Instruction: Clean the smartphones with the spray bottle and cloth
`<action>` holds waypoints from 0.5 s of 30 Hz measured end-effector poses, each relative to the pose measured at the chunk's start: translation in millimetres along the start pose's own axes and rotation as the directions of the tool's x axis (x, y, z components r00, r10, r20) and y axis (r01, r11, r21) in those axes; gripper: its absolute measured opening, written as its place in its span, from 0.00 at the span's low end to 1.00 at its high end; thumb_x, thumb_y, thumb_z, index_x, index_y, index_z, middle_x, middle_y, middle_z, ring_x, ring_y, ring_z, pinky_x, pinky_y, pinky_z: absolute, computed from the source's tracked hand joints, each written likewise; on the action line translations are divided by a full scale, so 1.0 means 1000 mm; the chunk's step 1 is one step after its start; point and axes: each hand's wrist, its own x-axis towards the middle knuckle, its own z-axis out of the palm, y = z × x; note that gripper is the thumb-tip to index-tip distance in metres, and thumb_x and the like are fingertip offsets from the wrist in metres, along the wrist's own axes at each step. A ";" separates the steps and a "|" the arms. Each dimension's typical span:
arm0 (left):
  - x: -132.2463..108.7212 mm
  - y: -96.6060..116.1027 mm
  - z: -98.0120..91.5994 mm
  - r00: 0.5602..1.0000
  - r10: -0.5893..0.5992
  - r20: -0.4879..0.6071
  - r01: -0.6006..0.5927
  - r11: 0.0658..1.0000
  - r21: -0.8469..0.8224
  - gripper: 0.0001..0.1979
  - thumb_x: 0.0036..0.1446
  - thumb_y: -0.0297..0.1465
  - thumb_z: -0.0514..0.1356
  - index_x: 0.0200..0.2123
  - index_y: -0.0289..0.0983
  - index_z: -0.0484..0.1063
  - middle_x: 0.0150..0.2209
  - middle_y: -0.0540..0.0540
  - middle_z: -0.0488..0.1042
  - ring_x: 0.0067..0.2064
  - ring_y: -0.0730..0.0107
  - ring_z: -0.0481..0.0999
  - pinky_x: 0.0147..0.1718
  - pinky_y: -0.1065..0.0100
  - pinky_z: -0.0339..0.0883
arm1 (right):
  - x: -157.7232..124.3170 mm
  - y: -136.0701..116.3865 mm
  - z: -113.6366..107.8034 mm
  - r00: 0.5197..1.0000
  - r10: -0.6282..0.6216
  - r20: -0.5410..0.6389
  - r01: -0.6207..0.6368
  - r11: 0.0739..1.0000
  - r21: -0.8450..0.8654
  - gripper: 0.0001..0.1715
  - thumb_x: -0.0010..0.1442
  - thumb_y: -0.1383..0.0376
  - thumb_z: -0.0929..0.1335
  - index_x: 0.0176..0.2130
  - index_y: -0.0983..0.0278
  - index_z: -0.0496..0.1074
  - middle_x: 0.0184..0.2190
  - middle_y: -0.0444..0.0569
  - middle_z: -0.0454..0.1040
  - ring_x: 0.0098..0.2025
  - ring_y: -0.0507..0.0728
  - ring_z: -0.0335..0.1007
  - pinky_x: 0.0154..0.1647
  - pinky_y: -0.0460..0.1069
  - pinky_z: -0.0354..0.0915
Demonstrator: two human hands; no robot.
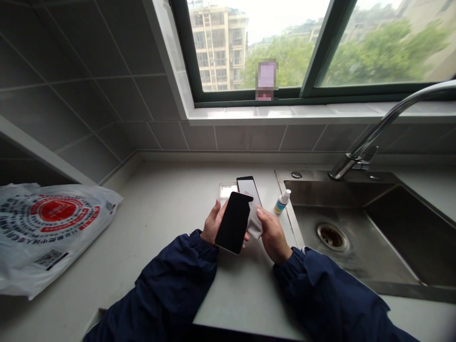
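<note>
My left hand (214, 221) grips a black smartphone (233, 223) with its dark glass face up. My right hand (273, 235) pinches a crumpled grey cloth (254, 221) and presses it against the phone's right edge. Just beyond them, a second black-edged phone or screen panel (248, 188) lies on the counter, partly hidden by the cloth and the first phone. A small spray bottle with a white cap (282, 202) stands close to my right hand.
A white rectangular packet (225, 190) lies behind the phone. A printed white plastic bag (50, 232) lies on the left of the stone counter (171, 199). To the right are a steel sink (342, 228) with a drain and a chrome faucet (377, 133), beneath a window.
</note>
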 end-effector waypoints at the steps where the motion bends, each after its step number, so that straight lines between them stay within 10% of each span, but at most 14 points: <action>1: 0.000 0.000 -0.001 1.000 -0.002 -0.012 0.002 1.000 -0.002 0.40 0.61 0.58 0.46 0.69 0.44 0.47 0.41 0.36 0.77 0.35 0.42 0.81 0.30 0.47 0.74 | 0.000 -0.003 0.002 0.997 0.056 0.046 -0.061 0.993 0.100 0.25 0.71 0.53 0.57 0.52 0.64 0.73 0.29 0.47 0.78 0.22 0.57 0.72 0.22 0.53 0.73; 5: 0.001 0.000 -0.005 0.999 -0.008 -0.032 0.008 1.000 -0.001 0.39 0.62 0.58 0.45 0.67 0.41 0.52 0.40 0.36 0.77 0.35 0.42 0.81 0.30 0.47 0.74 | 0.001 -0.012 0.005 0.985 0.148 0.086 -0.169 0.930 0.325 0.22 0.69 0.53 0.60 0.38 0.63 0.75 0.23 0.45 0.73 0.22 0.55 0.68 0.21 0.51 0.71; 11: 0.005 -0.003 -0.011 0.997 -0.034 0.068 0.035 0.999 -0.003 0.37 0.62 0.58 0.44 0.61 0.36 0.61 0.43 0.32 0.77 0.37 0.42 0.81 0.31 0.48 0.74 | 0.007 -0.016 -0.001 0.972 0.213 -0.100 -0.150 0.889 0.433 0.17 0.64 0.55 0.66 0.42 0.64 0.76 0.33 0.47 0.78 0.31 0.56 0.72 0.30 0.48 0.72; 15: 0.004 -0.002 -0.012 0.999 -0.030 0.022 0.030 1.000 0.004 0.36 0.63 0.57 0.44 0.61 0.36 0.61 0.39 0.35 0.78 0.36 0.42 0.81 0.31 0.48 0.74 | 0.004 -0.013 0.002 0.971 0.238 -0.015 -0.204 0.862 0.465 0.18 0.65 0.53 0.65 0.42 0.64 0.76 0.31 0.48 0.77 0.28 0.56 0.72 0.26 0.49 0.70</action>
